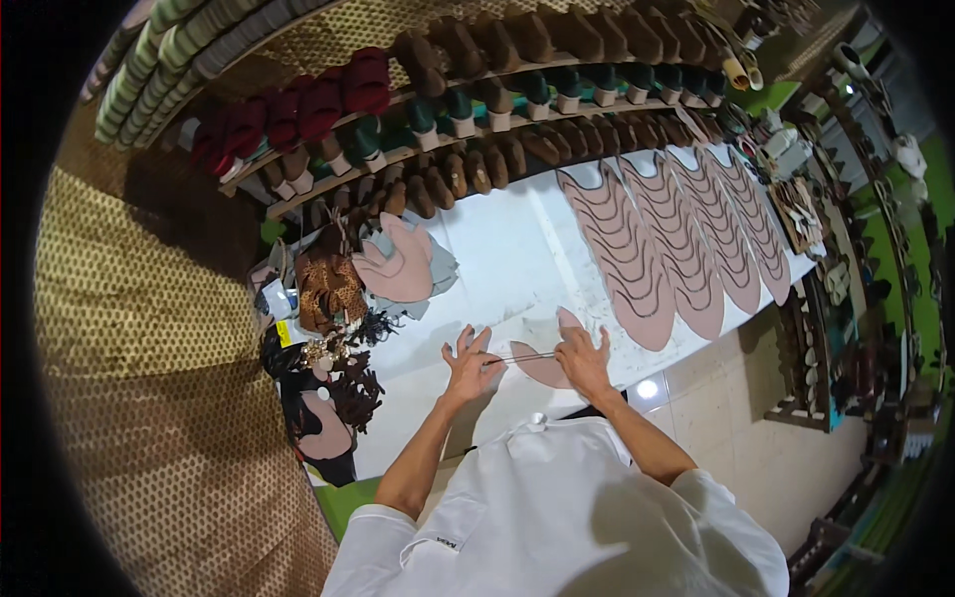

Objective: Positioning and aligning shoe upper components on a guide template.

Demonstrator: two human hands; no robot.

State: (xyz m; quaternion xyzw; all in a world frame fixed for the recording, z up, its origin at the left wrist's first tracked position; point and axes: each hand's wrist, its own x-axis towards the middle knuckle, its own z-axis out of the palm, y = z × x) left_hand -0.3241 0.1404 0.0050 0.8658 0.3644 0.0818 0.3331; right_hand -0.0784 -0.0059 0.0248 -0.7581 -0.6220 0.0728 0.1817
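A thin dark cord (pixel 527 357) is stretched between my hands. At its left end my left hand (pixel 470 366) pinches it between thumb and finger, the other fingers raised. The right end is pinched in my right hand (pixel 583 360). Beneath the cord lies a pink shoe-upper piece (pixel 542 372) on the white table, partly covered by my right hand. Farther right, overlapping rows of similar pink pieces (pixel 647 308) with dark curved edges are laid out. A stack of pink and grey cut pieces (pixel 398 264) sits to the left.
Dark trimmings (pixel 358 391), leopard-print material (pixel 328 292) and small bags crowd the table's left end. Shelves of brown, green and red shoes (pixel 497 104) run along the far side. A patterned gold cloth (pixel 149 348) hangs at left; a shoe rack (pixel 811 358) stands at right.
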